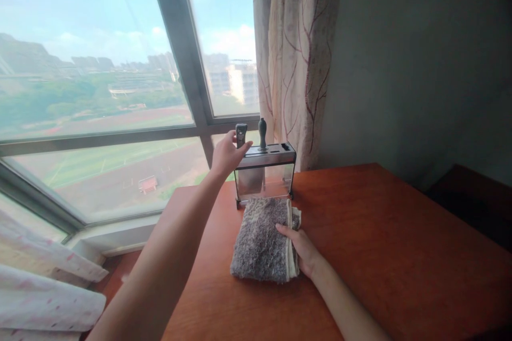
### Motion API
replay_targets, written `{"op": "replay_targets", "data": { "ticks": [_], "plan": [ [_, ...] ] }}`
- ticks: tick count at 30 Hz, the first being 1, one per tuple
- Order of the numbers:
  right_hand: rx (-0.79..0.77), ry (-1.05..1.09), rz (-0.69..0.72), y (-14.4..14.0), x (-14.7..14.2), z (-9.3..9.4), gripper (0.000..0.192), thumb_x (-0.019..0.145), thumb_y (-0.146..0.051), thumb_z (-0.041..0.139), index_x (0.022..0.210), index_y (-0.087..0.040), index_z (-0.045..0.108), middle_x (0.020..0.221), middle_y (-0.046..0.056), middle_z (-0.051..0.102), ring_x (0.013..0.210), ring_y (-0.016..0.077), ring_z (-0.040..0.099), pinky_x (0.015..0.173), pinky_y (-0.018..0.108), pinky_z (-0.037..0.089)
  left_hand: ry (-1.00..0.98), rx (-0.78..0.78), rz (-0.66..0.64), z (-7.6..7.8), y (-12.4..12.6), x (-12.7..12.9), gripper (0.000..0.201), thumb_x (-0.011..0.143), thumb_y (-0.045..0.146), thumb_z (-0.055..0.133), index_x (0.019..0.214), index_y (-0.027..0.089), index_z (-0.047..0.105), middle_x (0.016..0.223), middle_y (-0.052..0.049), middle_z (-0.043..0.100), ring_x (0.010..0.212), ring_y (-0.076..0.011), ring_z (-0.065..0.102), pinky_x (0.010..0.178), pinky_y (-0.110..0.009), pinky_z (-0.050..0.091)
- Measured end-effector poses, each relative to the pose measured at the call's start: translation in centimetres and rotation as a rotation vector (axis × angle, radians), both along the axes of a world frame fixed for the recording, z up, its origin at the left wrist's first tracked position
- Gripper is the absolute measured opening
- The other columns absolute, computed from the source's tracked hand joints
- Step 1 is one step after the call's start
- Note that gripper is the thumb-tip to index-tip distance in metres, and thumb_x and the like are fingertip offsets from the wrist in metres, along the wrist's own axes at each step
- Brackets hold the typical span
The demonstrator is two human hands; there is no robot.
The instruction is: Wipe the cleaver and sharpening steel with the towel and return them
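A knife block [271, 157] with a metal top and see-through walls stands on the table. My left hand [229, 155] is closed around a dark knife handle [241, 135] at the block's left end. Beside it, a rounded grey-green handle [262, 134] rises from the top. Through the front wall a broad grey blade [252, 182] shows; which handle it belongs to I cannot tell. In front of the block lies a folded, fuzzy grey towel [264, 242] with pale edging. My right hand [303, 249] grips its right edge, thumb on top and fingers hidden below.
The reddish-brown wooden table [372, 234] extends to the right and toward me. Behind it hang a patterned curtain [298, 53] and a grey wall. A large window with a dark frame [176, 26] is at the left, with a pale curtain [48, 298] at lower left.
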State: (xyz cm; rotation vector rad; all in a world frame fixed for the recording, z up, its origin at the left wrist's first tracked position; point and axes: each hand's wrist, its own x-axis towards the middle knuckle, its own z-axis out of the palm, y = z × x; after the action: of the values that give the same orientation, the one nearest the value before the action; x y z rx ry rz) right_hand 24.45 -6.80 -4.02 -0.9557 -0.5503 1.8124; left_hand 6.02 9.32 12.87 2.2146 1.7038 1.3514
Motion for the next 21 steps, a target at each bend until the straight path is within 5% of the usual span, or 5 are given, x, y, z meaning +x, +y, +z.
{"op": "replay_targets", "data": {
  "ticks": [8, 21],
  "plan": [
    [0.003, 0.003, -0.013, 0.0, -0.01, -0.25, 0.029, 0.071, -0.03, 0.074, 0.093, -0.011, 0.071, 0.081, 0.009, 0.076, 0.083, 0.0276, 0.072, 0.086, 0.041, 0.052, -0.043, -0.067, -0.182, -0.04, 0.92, 0.01, 0.016, 0.08, 0.035, 0.058, 0.086, 0.021, 0.056, 0.076, -0.003, 0.068, 0.073, -0.0207, 0.061, 0.066, -0.031, 0.041],
    [0.005, -0.012, -0.036, -0.02, -0.07, -0.18, 0.031, 0.071, -0.03, 0.074, 0.096, -0.012, 0.07, 0.082, 0.009, 0.076, 0.084, 0.0282, 0.071, 0.086, 0.042, 0.052, -0.088, -0.003, -0.152, -0.95, 0.66, 0.04, 0.014, 0.083, 0.035, 0.053, 0.084, 0.022, 0.054, 0.079, -0.003, 0.069, 0.076, -0.0204, 0.063, 0.067, -0.03, 0.043]
  ]
}}
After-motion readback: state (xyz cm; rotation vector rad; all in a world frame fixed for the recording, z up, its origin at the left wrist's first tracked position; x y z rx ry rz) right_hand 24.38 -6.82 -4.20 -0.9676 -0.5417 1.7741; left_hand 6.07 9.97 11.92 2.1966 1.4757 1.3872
